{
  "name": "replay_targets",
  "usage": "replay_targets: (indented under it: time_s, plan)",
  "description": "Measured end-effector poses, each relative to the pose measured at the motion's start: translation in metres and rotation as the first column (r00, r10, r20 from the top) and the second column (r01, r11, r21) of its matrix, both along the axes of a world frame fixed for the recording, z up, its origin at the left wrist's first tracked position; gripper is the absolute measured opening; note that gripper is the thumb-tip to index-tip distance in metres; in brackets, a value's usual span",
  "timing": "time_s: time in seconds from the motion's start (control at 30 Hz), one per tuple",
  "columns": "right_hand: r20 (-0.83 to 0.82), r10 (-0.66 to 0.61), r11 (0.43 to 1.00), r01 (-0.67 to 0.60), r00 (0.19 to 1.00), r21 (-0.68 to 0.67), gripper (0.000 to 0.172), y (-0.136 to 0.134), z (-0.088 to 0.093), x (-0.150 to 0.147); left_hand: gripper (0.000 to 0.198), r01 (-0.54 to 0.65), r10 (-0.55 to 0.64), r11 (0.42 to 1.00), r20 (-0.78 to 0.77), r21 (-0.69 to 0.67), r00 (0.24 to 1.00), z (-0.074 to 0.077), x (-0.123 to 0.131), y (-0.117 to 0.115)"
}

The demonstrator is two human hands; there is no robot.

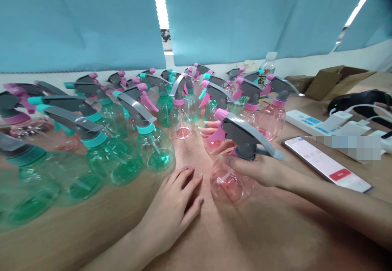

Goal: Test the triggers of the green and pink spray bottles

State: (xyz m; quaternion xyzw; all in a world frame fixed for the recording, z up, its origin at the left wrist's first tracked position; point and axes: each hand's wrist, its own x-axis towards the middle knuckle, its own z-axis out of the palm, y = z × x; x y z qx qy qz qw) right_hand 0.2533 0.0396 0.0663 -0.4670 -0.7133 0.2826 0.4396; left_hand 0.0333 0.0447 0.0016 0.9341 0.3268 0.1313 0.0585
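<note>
My right hand point(260, 169) is around the neck of a clear pink spray bottle point(228, 183) with a grey and pink trigger head. Its thumb lies across the near side, and the fingertips show past the far side. The bottle stands upright or nearly so at the table's middle. My left hand point(173, 199) rests palm down on the table to its left, fingers a little apart and holding nothing. Nearest to that hand is a clear green spray bottle point(155, 150) with a teal collar. Another pink spray bottle point(181, 118) stands farther back.
Several green spray bottles point(114, 163) crowd the left, with more green and pink ones behind. To the right lie a phone point(326, 163), a white power strip point(309, 122) with chargers, a black object point(364, 103) and an open cardboard box point(332, 83). A blue curtain point(92, 22) hangs behind.
</note>
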Motion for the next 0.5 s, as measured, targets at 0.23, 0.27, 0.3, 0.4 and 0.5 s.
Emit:
replay_targets:
  time_s: [0.23, 0.27, 0.3, 0.4, 0.5]
  plan:
    - [0.011, -0.037, 0.999, 0.036, 0.999, 0.003, 0.010, 0.0007, 0.0017, -0.0020, 0.034, 0.002, -0.002, 1.000, 0.038, 0.006, 0.999, 0.0006, -0.0001, 0.0005]
    - [0.014, -0.036, 0.999, 0.036, 0.999, 0.004, 0.011, 0.0012, 0.0020, -0.0020, 0.034, 0.002, -0.002, 1.000, 0.039, 0.006, 0.999, 0.0009, -0.0001, 0.0005]
    - [0.019, -0.033, 0.999, 0.033, 0.999, 0.002, 0.012, 0.0018, 0.0023, -0.0018, 0.034, 0.003, -0.003, 1.000, 0.037, 0.005, 0.999, 0.0011, -0.0001, 0.0005]
    - [0.014, -0.009, 1.000, 0.009, 1.000, -0.021, 0.014, 0.0035, 0.0038, -0.0004, 0.034, 0.003, -0.003, 1.000, 0.031, 0.005, 1.000, 0.0015, 0.0005, 0.0006]
    - [0.002, 0.020, 0.999, -0.020, 1.000, -0.032, 0.018, 0.0033, 0.0072, 0.0002, 0.033, 0.003, -0.003, 1.000, 0.040, 0.007, 0.999, 0.0014, 0.0009, 0.0008]
